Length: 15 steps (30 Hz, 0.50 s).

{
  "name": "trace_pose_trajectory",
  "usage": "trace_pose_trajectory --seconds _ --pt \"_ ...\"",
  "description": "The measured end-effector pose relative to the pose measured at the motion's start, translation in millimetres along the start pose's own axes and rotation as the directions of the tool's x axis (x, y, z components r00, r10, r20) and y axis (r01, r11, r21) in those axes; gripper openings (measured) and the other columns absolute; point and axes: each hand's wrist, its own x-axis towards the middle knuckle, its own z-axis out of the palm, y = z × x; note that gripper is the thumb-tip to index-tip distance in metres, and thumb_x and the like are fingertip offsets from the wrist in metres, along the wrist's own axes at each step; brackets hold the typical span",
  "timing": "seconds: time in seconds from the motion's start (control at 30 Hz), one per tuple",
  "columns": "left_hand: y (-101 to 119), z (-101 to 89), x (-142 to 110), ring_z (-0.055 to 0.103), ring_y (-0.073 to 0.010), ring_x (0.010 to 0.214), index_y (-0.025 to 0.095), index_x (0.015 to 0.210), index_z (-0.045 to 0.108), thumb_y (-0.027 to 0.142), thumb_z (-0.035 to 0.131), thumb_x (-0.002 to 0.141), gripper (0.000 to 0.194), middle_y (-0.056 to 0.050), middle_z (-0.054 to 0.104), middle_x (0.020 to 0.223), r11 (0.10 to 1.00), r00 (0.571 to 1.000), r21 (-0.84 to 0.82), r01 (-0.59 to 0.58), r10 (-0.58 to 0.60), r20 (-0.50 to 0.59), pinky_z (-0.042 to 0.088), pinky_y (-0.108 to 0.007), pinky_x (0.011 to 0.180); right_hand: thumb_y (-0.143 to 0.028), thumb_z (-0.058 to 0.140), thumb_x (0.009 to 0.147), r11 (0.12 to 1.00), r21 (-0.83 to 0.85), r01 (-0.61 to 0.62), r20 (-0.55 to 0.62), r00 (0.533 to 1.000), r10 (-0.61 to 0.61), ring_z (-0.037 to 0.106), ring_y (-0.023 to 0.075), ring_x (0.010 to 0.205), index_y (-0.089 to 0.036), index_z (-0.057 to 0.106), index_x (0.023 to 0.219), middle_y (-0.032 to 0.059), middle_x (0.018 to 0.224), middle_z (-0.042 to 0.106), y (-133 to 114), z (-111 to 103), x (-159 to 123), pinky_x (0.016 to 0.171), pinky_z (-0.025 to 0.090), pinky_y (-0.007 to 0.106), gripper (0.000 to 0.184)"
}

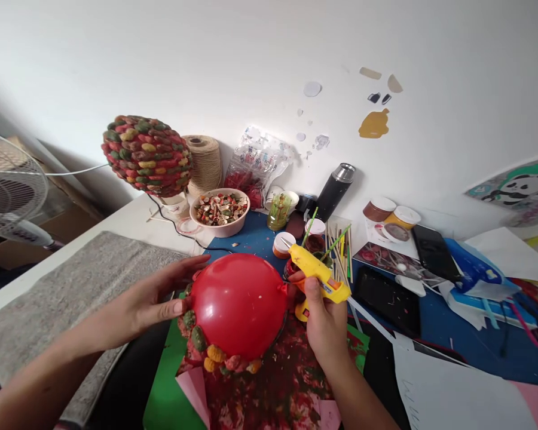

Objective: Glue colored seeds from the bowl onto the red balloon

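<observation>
My left hand [155, 301] supports the red balloon [240, 304] from its left side, with the thumb on the peanut shells and the fingers partly behind. Painted peanut shells [199, 338] in green, orange and red cover the balloon's left and lower edge; its upper surface is bare. My right hand [326, 325] grips a yellow hot glue gun [314, 267], its metal nozzle pointing up and left above the balloon's knotted end. Beneath the balloon lies a paint-smeared sheet [269, 397] over green paper [164, 382].
A finished-looking peanut-covered ball [147, 156] stands at the back left near a twine spool [204, 164]. A bowl [219, 227] holds shell pieces. Behind are paint jars [283, 245], a black thermos [335, 194] and wooden sticks [341, 251]. A phone [436, 254] lies right; a fan [9, 185] stands left.
</observation>
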Motion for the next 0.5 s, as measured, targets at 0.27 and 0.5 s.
trace_pose_trajectory --seconds 0.27,0.5 --pt "32.4 21.7 3.2 0.075 -0.0486 0.143 0.034 0.160 0.074 0.089 0.077 0.092 0.087 -0.012 0.080 0.157 0.978 0.966 0.209 0.013 0.042 -0.255 0.070 -0.054 0.110 -0.091 0.077 0.096 1.000 -0.004 -0.024 -0.087 0.996 0.024 0.063 0.0179 0.048 -0.019 0.089 0.086 0.0097 0.075 0.086 -4.3 -0.6 12.3 0.044 0.048 0.030 0.074" --pt "43.8 29.7 19.2 0.076 -0.0470 0.139 0.029 0.153 0.077 0.098 0.068 0.091 0.093 -0.015 0.081 0.150 0.945 0.962 0.326 0.000 0.089 -0.258 0.068 -0.054 0.112 -0.084 0.076 0.102 0.979 0.204 0.030 -0.109 0.994 -0.008 0.077 0.0227 0.054 -0.021 0.080 0.095 0.0051 0.069 0.082 -10.1 -1.8 7.7 0.046 0.057 0.028 0.064"
